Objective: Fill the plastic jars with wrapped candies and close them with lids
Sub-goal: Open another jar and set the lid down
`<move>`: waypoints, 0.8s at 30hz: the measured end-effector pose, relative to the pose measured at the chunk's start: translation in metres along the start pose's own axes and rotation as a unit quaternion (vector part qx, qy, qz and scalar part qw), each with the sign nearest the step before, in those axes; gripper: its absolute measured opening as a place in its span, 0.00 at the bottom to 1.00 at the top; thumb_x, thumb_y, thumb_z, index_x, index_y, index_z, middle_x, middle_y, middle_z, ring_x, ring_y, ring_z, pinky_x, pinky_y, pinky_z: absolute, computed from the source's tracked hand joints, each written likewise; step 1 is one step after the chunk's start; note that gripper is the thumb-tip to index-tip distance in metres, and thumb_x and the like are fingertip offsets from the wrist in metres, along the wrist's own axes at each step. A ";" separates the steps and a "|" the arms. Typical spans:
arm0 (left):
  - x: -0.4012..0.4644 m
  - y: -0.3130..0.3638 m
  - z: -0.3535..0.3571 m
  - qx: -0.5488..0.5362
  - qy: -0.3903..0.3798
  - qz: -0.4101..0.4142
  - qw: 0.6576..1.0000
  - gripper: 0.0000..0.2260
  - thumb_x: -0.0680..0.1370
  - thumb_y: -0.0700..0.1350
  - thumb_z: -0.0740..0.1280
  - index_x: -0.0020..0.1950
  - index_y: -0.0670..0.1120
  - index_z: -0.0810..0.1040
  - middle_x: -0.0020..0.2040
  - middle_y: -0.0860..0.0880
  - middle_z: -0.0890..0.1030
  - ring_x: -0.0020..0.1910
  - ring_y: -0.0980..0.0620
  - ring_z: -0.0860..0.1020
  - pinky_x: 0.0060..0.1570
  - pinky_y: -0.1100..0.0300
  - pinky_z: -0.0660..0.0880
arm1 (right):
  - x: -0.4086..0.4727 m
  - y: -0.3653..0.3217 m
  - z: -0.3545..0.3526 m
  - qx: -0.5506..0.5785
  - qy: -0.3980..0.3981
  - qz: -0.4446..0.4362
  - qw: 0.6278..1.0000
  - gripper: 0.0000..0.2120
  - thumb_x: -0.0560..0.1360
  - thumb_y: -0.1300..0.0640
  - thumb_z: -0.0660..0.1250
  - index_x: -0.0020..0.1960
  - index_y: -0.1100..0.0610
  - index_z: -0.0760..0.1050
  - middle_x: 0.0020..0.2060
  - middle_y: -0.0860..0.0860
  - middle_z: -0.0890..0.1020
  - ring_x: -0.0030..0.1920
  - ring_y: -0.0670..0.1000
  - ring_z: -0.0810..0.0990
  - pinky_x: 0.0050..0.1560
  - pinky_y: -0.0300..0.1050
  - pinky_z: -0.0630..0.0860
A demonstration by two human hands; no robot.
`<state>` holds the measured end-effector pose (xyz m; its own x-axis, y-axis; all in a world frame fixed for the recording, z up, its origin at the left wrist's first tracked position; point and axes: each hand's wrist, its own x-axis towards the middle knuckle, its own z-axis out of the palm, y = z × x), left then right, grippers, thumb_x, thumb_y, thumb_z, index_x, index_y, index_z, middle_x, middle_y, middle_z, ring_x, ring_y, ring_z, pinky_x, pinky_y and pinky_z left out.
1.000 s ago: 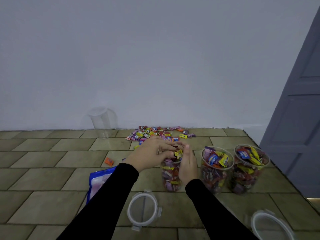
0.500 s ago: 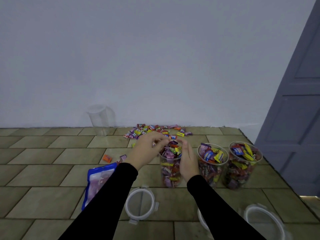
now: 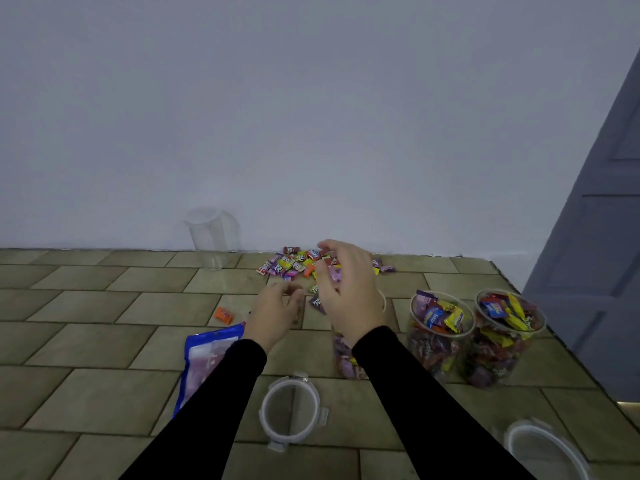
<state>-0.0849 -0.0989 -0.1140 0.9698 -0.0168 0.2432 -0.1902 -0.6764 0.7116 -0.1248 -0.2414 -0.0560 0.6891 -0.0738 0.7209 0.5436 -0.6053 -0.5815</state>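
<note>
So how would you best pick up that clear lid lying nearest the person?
Probably pinch the lid by its raised rim, coming from above. It lies flat on the tiled surface with clip tabs sticking out, so the rim between tabs seems easiest to catch.

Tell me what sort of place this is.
Probably a plain room indoors, with the work done on a tiled surface, perhaps the floor: a bare white wall behind it and a grey panelled door at right.
</note>
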 end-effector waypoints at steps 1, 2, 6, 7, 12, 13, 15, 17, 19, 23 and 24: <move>0.002 -0.005 -0.004 0.003 0.001 -0.003 1.000 0.07 0.78 0.47 0.64 0.51 0.48 0.80 0.48 0.50 0.80 0.49 0.50 0.78 0.49 0.53 0.75 | 0.004 -0.004 0.008 -0.013 -0.015 -0.011 1.000 0.17 0.74 0.51 0.57 0.56 0.56 0.77 0.51 0.49 0.80 0.55 0.49 0.73 0.58 0.41 0.67; 0.004 -0.010 -0.009 0.007 0.006 -0.006 1.000 0.06 0.78 0.46 0.65 0.51 0.49 0.80 0.48 0.50 0.81 0.48 0.50 0.78 0.48 0.53 0.74 | 0.008 -0.008 0.018 -0.024 -0.035 -0.018 0.999 0.16 0.73 0.52 0.57 0.56 0.56 0.77 0.51 0.49 0.80 0.54 0.50 0.73 0.57 0.42 0.67; 0.014 -0.028 -0.037 0.033 0.029 -0.042 0.998 0.08 0.77 0.45 0.65 0.55 0.47 0.79 0.51 0.49 0.81 0.47 0.48 0.77 0.46 0.57 0.71 | 0.024 -0.019 0.061 -0.044 -0.131 0.006 0.990 0.13 0.75 0.58 0.61 0.59 0.56 0.75 0.54 0.51 0.79 0.57 0.52 0.72 0.60 0.47 0.69; 0.018 -0.034 -0.044 0.032 0.032 -0.056 0.997 0.09 0.77 0.46 0.65 0.56 0.46 0.79 0.52 0.49 0.80 0.49 0.48 0.78 0.47 0.57 0.71 | 0.029 -0.020 0.071 -0.045 -0.149 0.016 0.988 0.14 0.75 0.58 0.61 0.60 0.56 0.75 0.55 0.52 0.78 0.58 0.53 0.72 0.60 0.48 0.69; 0.045 -0.062 -0.088 0.060 0.075 -0.077 0.992 0.11 0.78 0.45 0.66 0.58 0.43 0.79 0.55 0.46 0.79 0.54 0.47 0.75 0.51 0.61 0.65 | 0.052 -0.019 0.130 -0.040 -0.219 0.087 0.971 0.15 0.75 0.60 0.61 0.61 0.55 0.73 0.56 0.53 0.77 0.59 0.53 0.73 0.61 0.49 0.70; 0.054 -0.070 -0.100 0.057 0.083 -0.081 0.992 0.11 0.78 0.44 0.66 0.58 0.43 0.79 0.55 0.46 0.79 0.55 0.47 0.75 0.52 0.61 0.66 | 0.058 -0.018 0.146 -0.036 -0.232 0.102 0.967 0.15 0.75 0.60 0.61 0.61 0.56 0.73 0.57 0.54 0.77 0.59 0.54 0.73 0.61 0.50 0.70; 0.067 -0.079 -0.116 0.043 0.087 -0.087 0.991 0.10 0.78 0.45 0.66 0.57 0.44 0.79 0.55 0.46 0.78 0.55 0.49 0.75 0.54 0.61 0.68 | 0.065 -0.013 0.167 -0.026 -0.247 0.134 0.959 0.15 0.75 0.60 0.61 0.61 0.56 0.73 0.57 0.54 0.76 0.60 0.54 0.73 0.62 0.49 0.70; 0.083 -0.089 -0.131 0.044 0.093 -0.085 0.991 0.10 0.78 0.45 0.65 0.58 0.45 0.78 0.55 0.48 0.76 0.54 0.50 0.75 0.55 0.61 0.68 | 0.071 -0.008 0.191 -0.017 -0.259 0.156 0.953 0.14 0.75 0.59 0.62 0.60 0.56 0.73 0.56 0.54 0.76 0.58 0.54 0.74 0.59 0.47 0.71; 0.099 -0.097 -0.143 0.060 0.098 -0.075 0.991 0.11 0.78 0.45 0.65 0.60 0.46 0.77 0.56 0.48 0.73 0.52 0.52 0.73 0.52 0.64 0.66 | 0.076 -0.004 0.215 -0.013 -0.274 0.177 0.945 0.14 0.75 0.58 0.62 0.61 0.55 0.73 0.57 0.54 0.76 0.57 0.53 0.76 0.57 0.45 0.72; 0.133 -0.111 -0.159 0.066 0.116 -0.073 0.988 0.14 0.77 0.47 0.65 0.62 0.49 0.75 0.62 0.47 0.70 0.61 0.49 0.70 0.54 0.63 0.65 | 0.085 0.001 0.261 -0.004 -0.302 0.208 0.930 0.19 0.74 0.56 0.65 0.64 0.56 0.71 0.59 0.55 0.76 0.60 0.54 0.74 0.60 0.45 0.71; 0.142 -0.115 -0.161 0.062 0.120 -0.079 0.988 0.15 0.77 0.49 0.65 0.63 0.50 0.74 0.64 0.47 0.68 0.63 0.49 0.68 0.54 0.61 0.65 | 0.088 0.003 0.273 0.007 -0.308 0.217 0.926 0.21 0.74 0.55 0.66 0.65 0.57 0.69 0.61 0.55 0.75 0.62 0.54 0.73 0.60 0.44 0.71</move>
<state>0.0501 0.0950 -0.0552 0.9193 0.2607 0.2950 -0.0049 -0.7418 0.6706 0.0683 -0.0336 -0.0966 0.9846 0.1614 0.0677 0.1537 -0.6132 -0.7748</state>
